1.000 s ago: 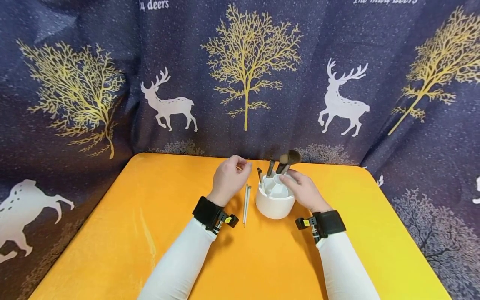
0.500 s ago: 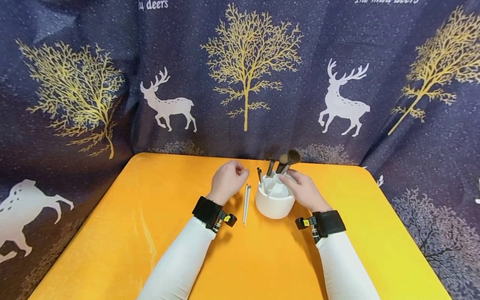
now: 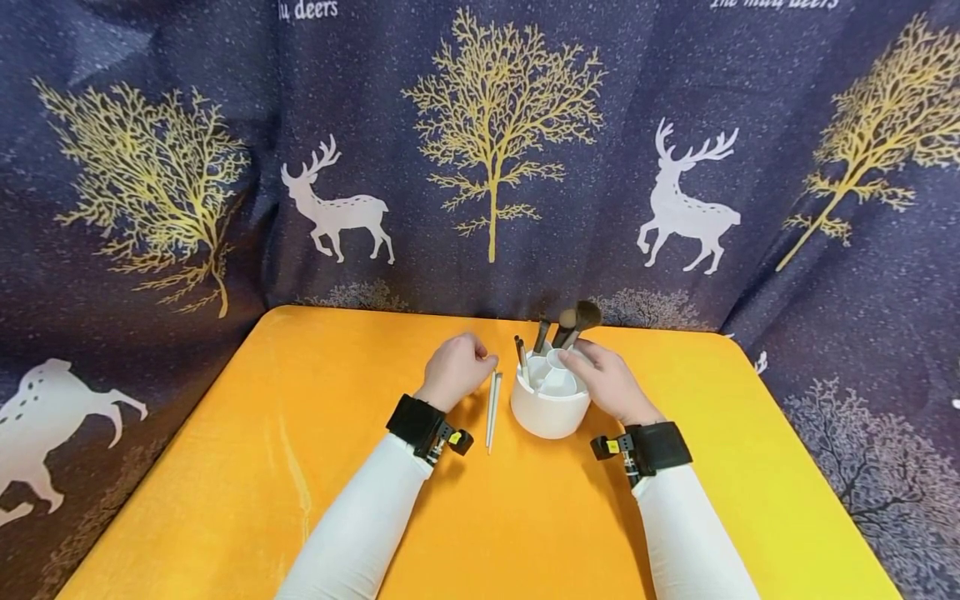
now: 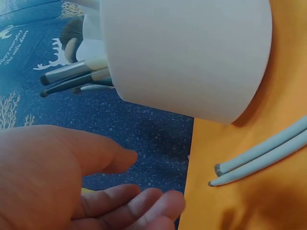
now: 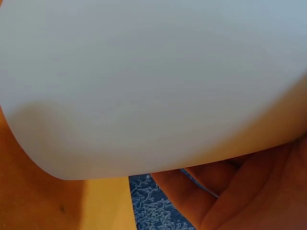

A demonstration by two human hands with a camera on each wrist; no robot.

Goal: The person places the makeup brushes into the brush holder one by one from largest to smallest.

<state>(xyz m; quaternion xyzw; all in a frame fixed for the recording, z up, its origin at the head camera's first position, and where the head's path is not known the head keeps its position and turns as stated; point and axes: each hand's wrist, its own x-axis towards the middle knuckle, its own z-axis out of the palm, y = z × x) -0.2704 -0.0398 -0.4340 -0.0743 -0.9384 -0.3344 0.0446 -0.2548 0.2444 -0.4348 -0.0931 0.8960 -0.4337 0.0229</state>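
A white round holder [image 3: 550,408] stands on the orange table [image 3: 300,467], with several dark make-up brushes [image 3: 572,322] upright in its compartments. My right hand [image 3: 600,377] grips its right side, thumb on the rim; in the right wrist view the fingers [image 5: 225,191] curl round the holder's wall [image 5: 153,86]. Two thin white brushes [image 3: 491,407] lie side by side just left of the holder. My left hand [image 3: 468,365] hovers at their far ends, fingers loosely curled and holding nothing. The left wrist view shows the left hand [image 4: 110,191], the holder [image 4: 187,52] and both white brushes [image 4: 264,158].
A dark blue curtain [image 3: 487,167] printed with deer and gold trees hangs close behind the table's far edge and along both sides. The orange surface stretches bare toward me in front of both forearms.
My left hand has sunk a little toward the table and drawn its fingers in beside the white brushes' far ends. The right hand and the holder have not moved.
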